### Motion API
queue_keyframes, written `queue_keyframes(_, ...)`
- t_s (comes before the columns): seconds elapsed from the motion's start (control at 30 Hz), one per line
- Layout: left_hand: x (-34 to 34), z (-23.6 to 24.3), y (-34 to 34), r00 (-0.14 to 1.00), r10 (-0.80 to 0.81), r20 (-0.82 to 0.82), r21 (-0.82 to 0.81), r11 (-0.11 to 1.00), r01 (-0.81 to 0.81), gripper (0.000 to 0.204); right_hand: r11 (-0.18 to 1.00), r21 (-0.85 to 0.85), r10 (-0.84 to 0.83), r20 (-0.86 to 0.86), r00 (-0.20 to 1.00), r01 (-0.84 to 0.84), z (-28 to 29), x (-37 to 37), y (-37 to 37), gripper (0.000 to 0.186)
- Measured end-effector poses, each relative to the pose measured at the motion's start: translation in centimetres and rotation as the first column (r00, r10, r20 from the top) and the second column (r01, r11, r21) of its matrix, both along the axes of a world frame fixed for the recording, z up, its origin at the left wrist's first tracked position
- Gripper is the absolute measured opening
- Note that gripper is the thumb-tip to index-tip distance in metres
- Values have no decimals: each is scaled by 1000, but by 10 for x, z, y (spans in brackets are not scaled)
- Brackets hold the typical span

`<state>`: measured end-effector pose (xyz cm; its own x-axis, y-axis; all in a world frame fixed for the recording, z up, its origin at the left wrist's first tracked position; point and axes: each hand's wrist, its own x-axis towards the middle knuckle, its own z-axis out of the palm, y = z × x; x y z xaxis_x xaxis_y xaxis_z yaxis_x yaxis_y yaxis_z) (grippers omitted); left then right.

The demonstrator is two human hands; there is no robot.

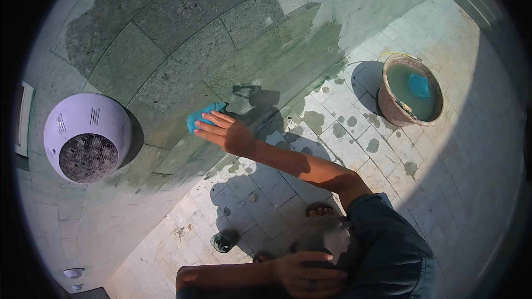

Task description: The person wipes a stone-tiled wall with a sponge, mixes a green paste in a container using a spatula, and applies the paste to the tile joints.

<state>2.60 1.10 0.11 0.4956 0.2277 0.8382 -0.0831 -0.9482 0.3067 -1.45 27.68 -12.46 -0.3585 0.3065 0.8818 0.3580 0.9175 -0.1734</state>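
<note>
My right hand [235,135] reaches across to the tiled wall [183,66] and presses a blue cloth [200,117] against it, fingers spread over the cloth. The stone tiles around and above the cloth are dark with wet patches. Low in the view, my left hand [310,274] rests on my bent knee [327,238], its fingers laid over the dark fabric. Nothing shows in that hand, though part of it is in shade. To the left of the cloth, a round white lamp [88,138] with a dark lens stands out from the wall.
A worn pinkish bucket [394,109] of murky water stands on the tiled floor [443,171] at right, with a blue piece [419,85] floating inside. Near my feet is a small dark round container [221,242]. Wet spots mark the floor. Smaller fixtures [73,273] sit at lower left.
</note>
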Motion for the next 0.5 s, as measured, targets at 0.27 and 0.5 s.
queue_keyframes(0.27, 2, 3, 14, 998, 18, 56, 15, 1000, -19, 14, 911, 412, -142, 364, 920, -22, 13, 126, 82, 30)
queue_keyframes(0.5, -10, -5, 19, 997, -34, 74, -4, 999, 34, 16, 819, 237, -567, 192, 801, 523, 39, 247, 144, 52)
